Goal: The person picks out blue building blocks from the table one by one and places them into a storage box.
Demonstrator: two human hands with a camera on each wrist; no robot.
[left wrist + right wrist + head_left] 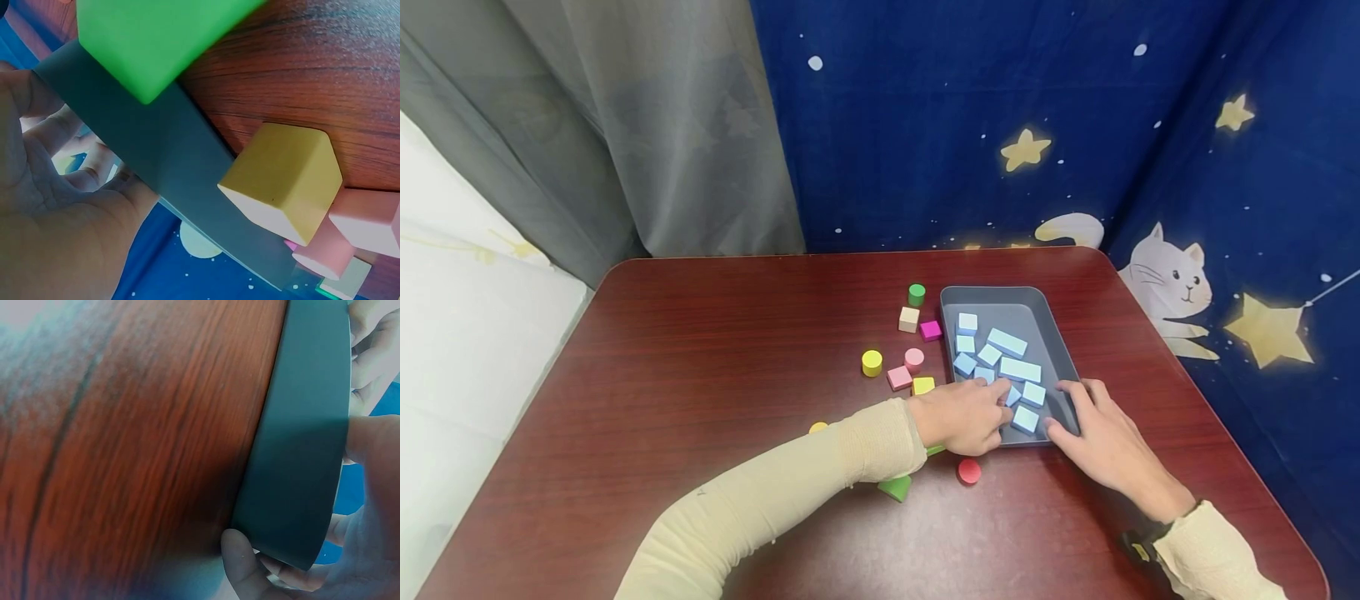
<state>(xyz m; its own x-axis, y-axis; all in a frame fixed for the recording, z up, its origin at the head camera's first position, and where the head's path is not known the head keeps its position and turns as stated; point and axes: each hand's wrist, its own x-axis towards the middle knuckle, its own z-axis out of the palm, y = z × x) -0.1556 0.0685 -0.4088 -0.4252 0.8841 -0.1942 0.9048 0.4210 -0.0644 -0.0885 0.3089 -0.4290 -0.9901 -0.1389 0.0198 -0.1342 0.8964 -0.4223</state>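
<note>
A grey tray (1000,302) holds several light blue blocks (1019,370), both long and short. My left hand (966,414) reaches over the tray's left wall, its finger and thumb tips at a small blue triangular block (1013,396) among the others. In the left wrist view the tray wall (137,137) partly hides the fingers of the left hand (69,187). My right hand (1108,437) grips the tray's near right corner, thumb at the front rim and fingers along the right side. The right wrist view shows fingers (240,556) around that corner.
Left of the tray lie a green cylinder (917,294), a cream cube (908,319), a magenta block (931,331), pink blocks (899,378) and a yellow cylinder (872,363). A red disc (969,472) and a green block (896,488) lie in front. Curtains hang behind the table.
</note>
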